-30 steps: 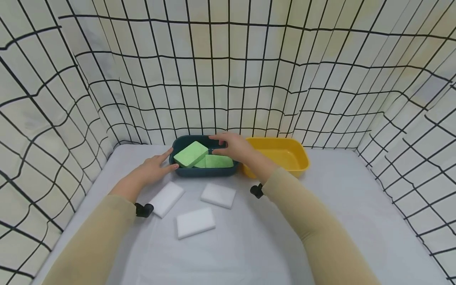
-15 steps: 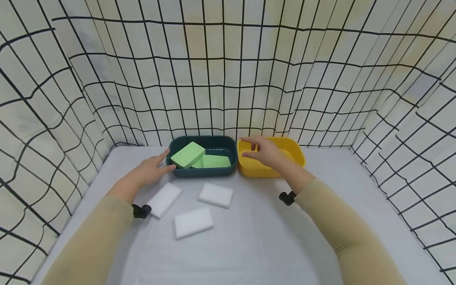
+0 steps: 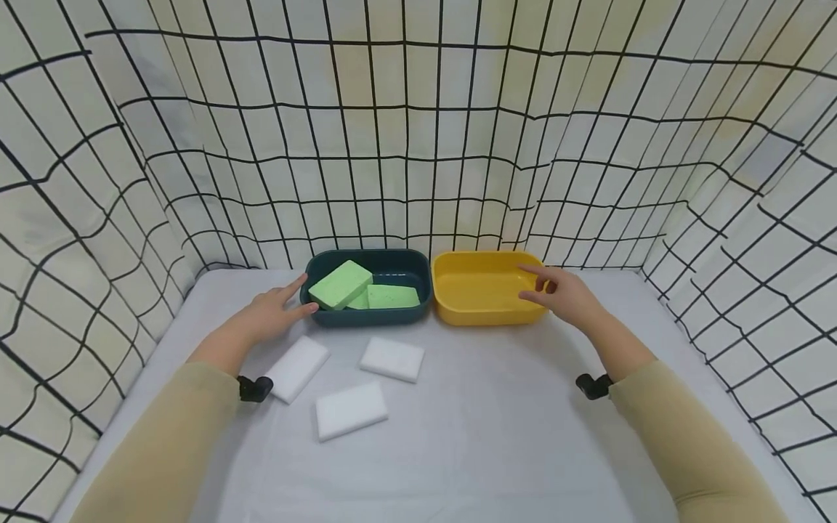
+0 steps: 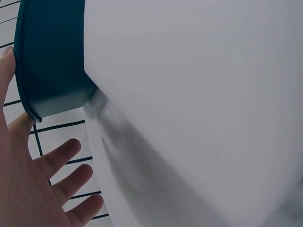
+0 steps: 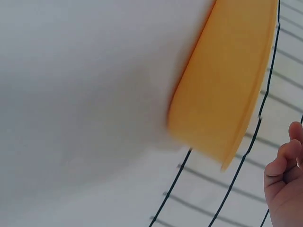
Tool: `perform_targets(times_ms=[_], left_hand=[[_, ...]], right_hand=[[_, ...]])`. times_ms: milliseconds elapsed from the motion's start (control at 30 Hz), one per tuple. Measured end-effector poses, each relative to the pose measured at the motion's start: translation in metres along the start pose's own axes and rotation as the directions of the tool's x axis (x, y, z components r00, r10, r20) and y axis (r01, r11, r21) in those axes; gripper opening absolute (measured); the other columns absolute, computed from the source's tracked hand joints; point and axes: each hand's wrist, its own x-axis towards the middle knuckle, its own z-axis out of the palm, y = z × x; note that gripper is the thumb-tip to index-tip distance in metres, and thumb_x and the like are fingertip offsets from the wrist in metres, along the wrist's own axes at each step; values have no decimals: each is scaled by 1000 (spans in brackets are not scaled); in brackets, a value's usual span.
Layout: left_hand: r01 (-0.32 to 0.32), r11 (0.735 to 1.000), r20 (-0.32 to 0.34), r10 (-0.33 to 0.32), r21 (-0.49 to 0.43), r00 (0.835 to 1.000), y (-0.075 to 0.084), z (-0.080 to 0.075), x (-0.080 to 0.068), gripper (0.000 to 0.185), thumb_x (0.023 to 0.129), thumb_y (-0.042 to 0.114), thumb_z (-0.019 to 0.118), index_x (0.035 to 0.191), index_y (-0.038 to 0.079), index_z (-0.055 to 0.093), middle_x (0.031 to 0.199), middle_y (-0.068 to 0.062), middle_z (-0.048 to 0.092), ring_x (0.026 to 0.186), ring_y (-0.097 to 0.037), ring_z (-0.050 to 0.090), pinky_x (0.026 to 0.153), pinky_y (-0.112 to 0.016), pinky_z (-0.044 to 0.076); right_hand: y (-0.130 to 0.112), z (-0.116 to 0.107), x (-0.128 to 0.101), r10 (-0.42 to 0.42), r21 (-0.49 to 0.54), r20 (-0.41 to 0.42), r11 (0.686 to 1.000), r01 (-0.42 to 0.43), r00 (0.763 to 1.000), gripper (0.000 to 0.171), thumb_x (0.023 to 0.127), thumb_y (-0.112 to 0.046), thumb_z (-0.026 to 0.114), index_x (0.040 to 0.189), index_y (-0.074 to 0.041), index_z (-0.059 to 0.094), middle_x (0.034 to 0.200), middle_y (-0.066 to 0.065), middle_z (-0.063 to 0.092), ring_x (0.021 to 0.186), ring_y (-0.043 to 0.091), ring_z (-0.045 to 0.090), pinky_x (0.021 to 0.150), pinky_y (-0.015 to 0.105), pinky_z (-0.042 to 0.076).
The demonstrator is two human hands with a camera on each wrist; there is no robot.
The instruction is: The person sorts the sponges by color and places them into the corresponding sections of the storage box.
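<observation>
A dark teal bin (image 3: 392,314) at the back of the table holds green sponges (image 3: 341,284), one propped on the others. My left hand (image 3: 277,311) rests flat against the bin's left end, fingers straight; the left wrist view shows the teal bin (image 4: 49,66) beside my left hand (image 4: 45,184). A yellow bin (image 3: 480,301) stands right of the teal one with nothing in it. My right hand (image 3: 562,294) hovers at its right end, fingers loosely curled, holding nothing. The right wrist view shows the yellow bin (image 5: 227,90) and my right hand (image 5: 286,184).
Three white sponges (image 3: 297,368) (image 3: 392,358) (image 3: 351,410) lie on the grey table (image 3: 497,428) in front of the teal bin. A cloth with a black grid (image 3: 418,131) walls the table on the left, back and right.
My right hand has moved from above the teal bin, across the yellow bin, to its right end. The left hand has stayed at the teal bin's left end.
</observation>
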Motion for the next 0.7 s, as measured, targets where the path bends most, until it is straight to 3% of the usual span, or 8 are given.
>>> perform_targets(times_ms=[200, 700], left_hand=[[-1, 1000, 0, 1, -4, 1000, -2, 0, 0, 94, 92, 77, 35, 161, 23, 1, 155, -36, 16, 138, -61, 14, 105, -77, 18], [6, 1000, 5, -6, -15, 1000, -3, 0, 1, 95, 91, 79, 35, 161, 25, 0, 156, -36, 16, 139, -61, 14, 104, -78, 18]], right_hand=[[30, -10, -6, 70, 12, 0, 997, -70, 998, 65, 91, -44, 71, 148, -22, 49, 105, 9, 55, 92, 27, 47, 69, 36, 45], [71, -9, 0, 173, 113, 84, 977, -182, 981, 82, 88, -58, 67, 156, -27, 33, 117, 12, 52, 103, 30, 46, 82, 36, 45]])
